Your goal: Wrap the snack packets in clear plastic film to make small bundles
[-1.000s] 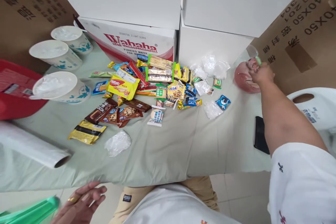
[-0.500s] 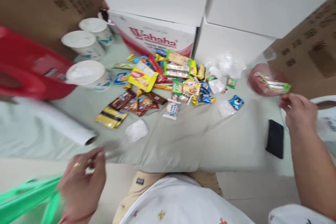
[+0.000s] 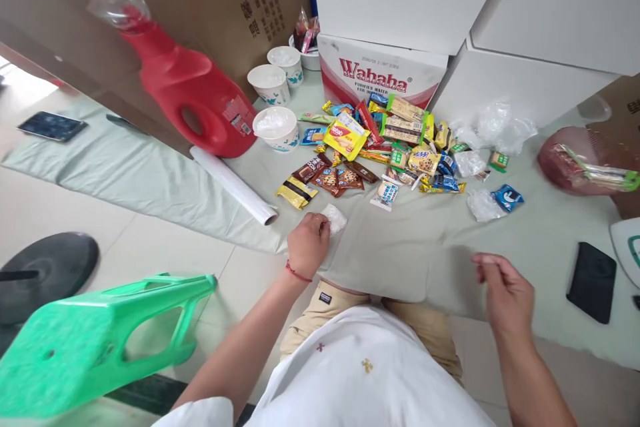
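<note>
Left hand (image 3: 307,247) at the crumpled clear plastic (image 3: 335,218), and this is the tricky bit! The fingers are curled in at its left edge, touching, but whether they've pinched a fold or merely press on it, the view can't tell us. That's the danger: film this thin and slick could slide away under the fingertips, or the grip could catch several layers at once and leave it bunched. And look how near the front of the surface (image 3: 380,253) it lies; a careless tug might drop it over the edge. Just left, the white roll (image 3: 233,183) lies slanting, its open end close to that same edge, so a knock from the wrist could set it turning. A broad sweep forward might shove the yellow-and-black packet (image 3: 297,193) too.

Over on the other side, the right hand (image 3: 507,293) hovers, fingers bent, thumb close to the forefinger, nothing visible between them; blur hides whether they meet.

And the plastic itself? See-through, turning whitish where it creases, a small rumpled wad with bright glints, its left end partly hidden by the hand.
</note>
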`<state>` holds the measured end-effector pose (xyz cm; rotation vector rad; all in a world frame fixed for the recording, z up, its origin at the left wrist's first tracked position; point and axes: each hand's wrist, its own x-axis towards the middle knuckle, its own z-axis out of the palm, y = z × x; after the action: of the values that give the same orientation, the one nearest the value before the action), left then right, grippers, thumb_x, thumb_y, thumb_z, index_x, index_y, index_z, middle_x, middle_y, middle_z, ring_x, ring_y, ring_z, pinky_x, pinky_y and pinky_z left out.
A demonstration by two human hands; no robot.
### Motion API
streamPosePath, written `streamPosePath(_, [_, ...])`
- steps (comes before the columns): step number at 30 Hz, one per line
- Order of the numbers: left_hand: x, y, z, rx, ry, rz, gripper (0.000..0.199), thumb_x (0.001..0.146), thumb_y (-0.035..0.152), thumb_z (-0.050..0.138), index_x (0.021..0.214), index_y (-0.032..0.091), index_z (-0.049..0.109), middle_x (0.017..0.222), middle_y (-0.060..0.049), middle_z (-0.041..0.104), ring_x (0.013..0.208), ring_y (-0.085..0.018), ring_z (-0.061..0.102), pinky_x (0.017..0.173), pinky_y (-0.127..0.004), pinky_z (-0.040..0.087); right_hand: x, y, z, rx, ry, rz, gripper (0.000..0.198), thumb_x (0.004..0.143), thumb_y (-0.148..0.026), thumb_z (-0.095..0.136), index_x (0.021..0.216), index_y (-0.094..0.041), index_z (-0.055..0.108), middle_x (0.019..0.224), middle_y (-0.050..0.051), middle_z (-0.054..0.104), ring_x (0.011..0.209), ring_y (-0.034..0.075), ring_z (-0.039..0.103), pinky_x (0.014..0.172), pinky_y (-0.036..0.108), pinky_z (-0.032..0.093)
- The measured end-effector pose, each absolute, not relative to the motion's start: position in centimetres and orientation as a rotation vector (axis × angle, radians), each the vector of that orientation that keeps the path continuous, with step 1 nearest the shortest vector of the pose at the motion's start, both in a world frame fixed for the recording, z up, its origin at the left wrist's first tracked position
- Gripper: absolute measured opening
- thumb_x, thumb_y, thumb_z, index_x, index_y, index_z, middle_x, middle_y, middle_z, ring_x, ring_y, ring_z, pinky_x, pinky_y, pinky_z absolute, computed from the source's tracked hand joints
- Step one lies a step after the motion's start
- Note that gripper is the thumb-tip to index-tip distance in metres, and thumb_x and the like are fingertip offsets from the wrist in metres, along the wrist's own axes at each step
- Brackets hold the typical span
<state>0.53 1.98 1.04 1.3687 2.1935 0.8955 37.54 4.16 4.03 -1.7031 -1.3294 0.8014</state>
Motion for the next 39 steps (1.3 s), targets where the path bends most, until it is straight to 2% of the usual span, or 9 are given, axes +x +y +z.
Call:
streamPosePath(4, [1.3, 1.7, 1.4, 1.077, 1.993, 1.22, 0.005, 0.077, 0.023, 0.069, 0.072, 0.022, 0.068, 0.071, -0.002, 0.063, 0.062, -0.018, 0.052, 0.066, -0.03, 0.039, 28.8, 4.7, 5.5, -1.197, -1.97, 0.964, 0.017, 0.097, -0.036, 0.059, 0.1, -0.03, 0.074, 0.104, 0.007, 0.07, 0.088, 0.025, 0.067, 0.076, 0.041, 0.056])
streamPosePath(8, [1.9, 0.8, 1.7, 0.876, 2.006, 1.403, 0.006, 0.076, 0.024, 0.072, 0.078, 0.021, 0.067, 0.067, 0.001, 0.061, 0.059, -0.016, 0.05, 0.064, -0.028, 0.037, 19.8, 6.5, 4.0, -0.957, -2.392, 0.856, 0.028, 0.1, -0.028, 0.051, 0.12, -0.029, 0.07, 0.127, 0.007, 0.065, 0.108, 0.024, 0.065, 0.09, 0.038, 0.055])
streamPosePath(11, [1.7, -0.5, 1.4, 0.799, 2.005, 1.446, 0.01, 0.079, 0.028, 0.072, 0.083, 0.02, 0.067, 0.066, 0.002, 0.06, 0.059, -0.014, 0.049, 0.061, -0.027, 0.038, 15.7, 8.7, 2.2, -0.931, -2.629, 0.789, 0.024, 0.097, -0.024, 0.054, 0.109, -0.024, 0.074, 0.12, 0.011, 0.068, 0.11, 0.027, 0.062, 0.087, 0.038, 0.052])
streamPosePath(14, [1.2, -1.9, 1.2, 0.651, 1.869, 1.525, 0.019, 0.08, 0.034, 0.077, 0.083, 0.019, 0.066, 0.066, 0.002, 0.058, 0.058, -0.012, 0.049, 0.057, -0.024, 0.037, 15.0, 10.0, 1.1, -1.015, -2.407, 0.982, 0.023, 0.097, -0.026, 0.052, 0.094, -0.021, 0.074, 0.098, 0.009, 0.07, 0.096, 0.023, 0.063, 0.084, 0.034, 0.05])
streamPosePath(20, [3.0, -1.4, 1.9, 0.524, 1.372, 1.387, 0.047, 0.075, 0.057, 0.081, 0.098, 0.02, 0.062, 0.078, 0.0, 0.065, 0.056, -0.011, 0.058, 0.043, -0.02, 0.035, 18.1, 7.3, 1.9, -1.06, -1.786, 1.59, 0.029, 0.093, -0.048, 0.06, 0.091, -0.021, 0.068, 0.079, 0.0, 0.065, 0.069, 0.014, 0.054, 0.065, 0.026, 0.042])
streamPosePath(26, [5.5, 1.1, 1.8, 0.553, 1.168, 1.376, 0.044, 0.072, 0.055, 0.085, 0.077, 0.018, 0.061, 0.058, 0.002, 0.061, 0.052, -0.01, 0.056, 0.049, -0.021, 0.041, 20.5, 5.4, 2.4, -1.127, -1.166, 1.789, 0.035, 0.079, -0.054, 0.076, 0.084, -0.023, 0.061, 0.069, -0.004, 0.053, 0.06, 0.012, 0.044, 0.057, 0.024, 0.039])
streamPosePath(32, [5.3, 0.7, 1.8, 0.431, 1.083, 1.429, 0.042, 0.071, 0.049, 0.088, 0.079, 0.018, 0.061, 0.068, 0.003, 0.063, 0.056, -0.007, 0.053, 0.055, -0.021, 0.039, 24.3, 5.2, 1.8, -1.158, -0.789, 1.824, 0.036, 0.073, -0.047, 0.085, 0.086, -0.023, 0.062, 0.074, -0.002, 0.057, 0.063, 0.011, 0.049, 0.056, 0.023, 0.044])
streamPosePath(37, [5.9, 0.1, 2.1, 0.618, 1.053, 1.367, 0.037, 0.078, 0.051, 0.083, 0.083, 0.018, 0.066, 0.07, 0.0, 0.064, 0.066, -0.012, 0.058, 0.066, -0.025, 0.043, 26.0, 5.6, 2.5, -1.224, -0.698, 1.842, 0.061, 0.077, -0.079, 0.066, 0.103, -0.024, 0.07, 0.099, 0.006, 0.07, 0.085, 0.019, 0.065, 0.068, 0.032, 0.057])
streamPosePath(39, [6.2, 0.0, 1.9, 0.684, 1.053, 1.338, 0.035, 0.08, 0.05, 0.081, 0.085, 0.019, 0.067, 0.075, -0.001, 0.066, 0.069, -0.013, 0.06, 0.069, -0.027, 0.045, 26.3, 6.1, 3.2, -1.254, -0.788, 1.916, 0.065, 0.074, -0.079, 0.069, 0.105, -0.022, 0.072, 0.097, 0.007, 0.071, 0.081, 0.02, 0.065, 0.063, 0.032, 0.056])
